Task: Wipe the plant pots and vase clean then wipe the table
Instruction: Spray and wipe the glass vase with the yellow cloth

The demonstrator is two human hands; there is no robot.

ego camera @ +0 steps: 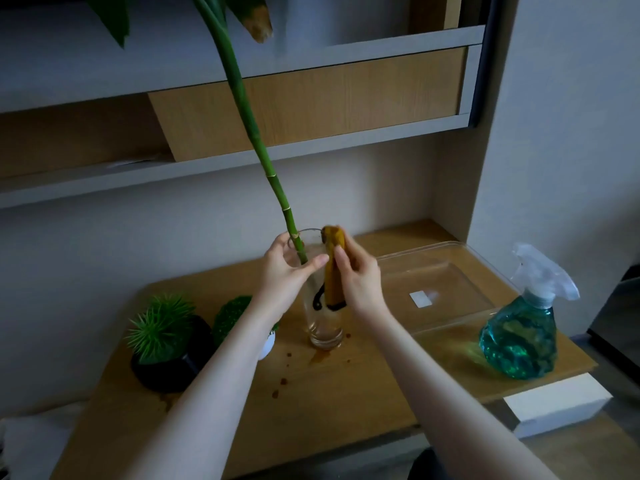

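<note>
A tall clear glass vase (323, 332) stands mid-table with a long green bamboo stalk (258, 133) leaning out of it to the upper left. My left hand (282, 275) grips the vase near its rim, thumb across the front. My right hand (358, 277) pinches a folded yellow cloth (334, 268) that is draped over the rim and hangs down the vase's side. A black pot with a spiky green plant (166, 362) and a white pot with a round green plant (266, 344) stand to the left. Brown spots (282, 381) and a wet patch mark the wooden table (346, 403).
A clear plastic tray (440, 282) lies at the back right. A spray bottle of blue-green liquid (523, 327) stands near the table's right edge. Shelves and a wooden cabinet hang over the table. A white box (554, 403) sits lower right, below the table edge.
</note>
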